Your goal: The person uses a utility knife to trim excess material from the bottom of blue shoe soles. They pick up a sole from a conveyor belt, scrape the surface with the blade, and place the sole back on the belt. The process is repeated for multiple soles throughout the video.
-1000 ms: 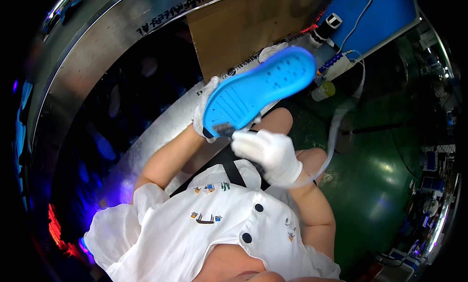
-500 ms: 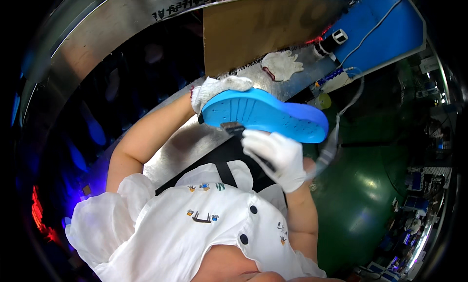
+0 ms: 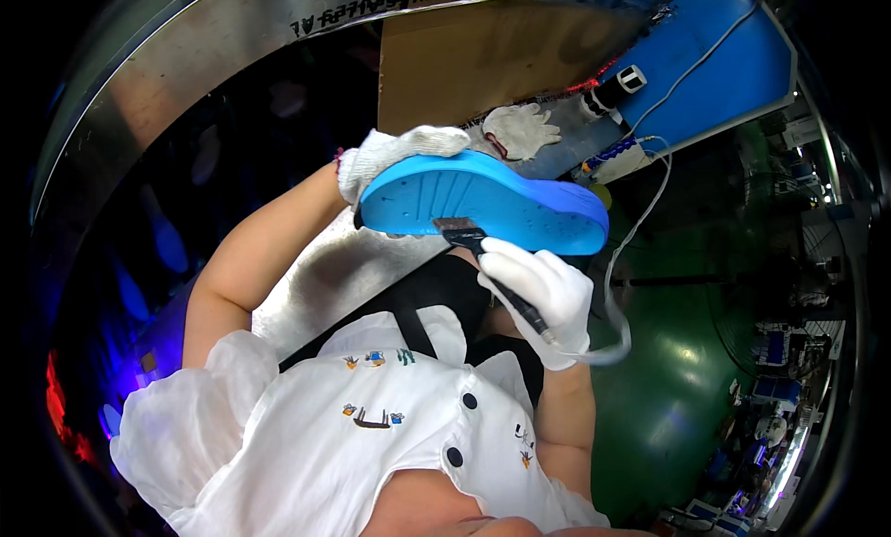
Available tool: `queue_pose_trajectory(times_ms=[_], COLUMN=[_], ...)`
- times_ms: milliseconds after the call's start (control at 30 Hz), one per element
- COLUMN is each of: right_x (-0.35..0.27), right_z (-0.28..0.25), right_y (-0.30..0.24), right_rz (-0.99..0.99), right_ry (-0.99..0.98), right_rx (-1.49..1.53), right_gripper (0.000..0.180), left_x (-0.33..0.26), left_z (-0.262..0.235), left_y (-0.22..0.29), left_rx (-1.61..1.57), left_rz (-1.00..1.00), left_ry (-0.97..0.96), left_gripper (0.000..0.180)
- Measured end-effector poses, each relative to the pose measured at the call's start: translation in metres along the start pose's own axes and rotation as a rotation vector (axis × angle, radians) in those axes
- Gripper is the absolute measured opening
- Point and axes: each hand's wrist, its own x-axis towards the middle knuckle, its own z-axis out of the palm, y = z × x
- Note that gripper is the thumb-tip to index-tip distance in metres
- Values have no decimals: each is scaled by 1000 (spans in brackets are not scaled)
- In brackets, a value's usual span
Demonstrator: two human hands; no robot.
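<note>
A blue shoe sole (image 3: 501, 203) is held up in front of me, its grooved, hole-dotted face turned toward me. My left hand (image 3: 394, 154), in a white knitted glove, grips its left end along the upper edge; part of the fingers is hidden behind it. In a white glove, my right hand (image 3: 548, 296) is closed round the black handle of a flat brush (image 3: 461, 234). The bristles touch or lie just over the sole's lower edge, near the grooves. From the rear end of the brush handle runs a pale clear tube (image 3: 608, 350).
Behind the sole, a spare white glove (image 3: 522, 130) lies on the metal bench beside a brown cardboard sheet (image 3: 501, 59). A black-and-white cylinder (image 3: 617, 89) stands by a blue panel (image 3: 710, 64). Dark racks with shoe-shaped pieces (image 3: 167, 231) are at left; green floor (image 3: 677, 370) lies right.
The view has shifted a little, so the sole and bench appear further left and up. My right hand has turned, showing the brush handle more plainly; the tube's curve has changed.
</note>
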Motion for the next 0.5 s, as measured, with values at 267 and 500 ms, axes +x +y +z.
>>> queue_pose_trajectory(times_ms=[267,500], right_x=[8,6], right_z=[-19,-20], right_y=[1,17], right_rz=[-4,-29], right_ry=[-40,118], right_rx=[-23,-84], right_gripper=[31,39], left_x=[-3,0], left_z=[-10,-23], left_y=[-6,-14], left_rx=[-115,-301], left_rz=[114,96], left_ry=[87,-206], left_gripper=[74,82])
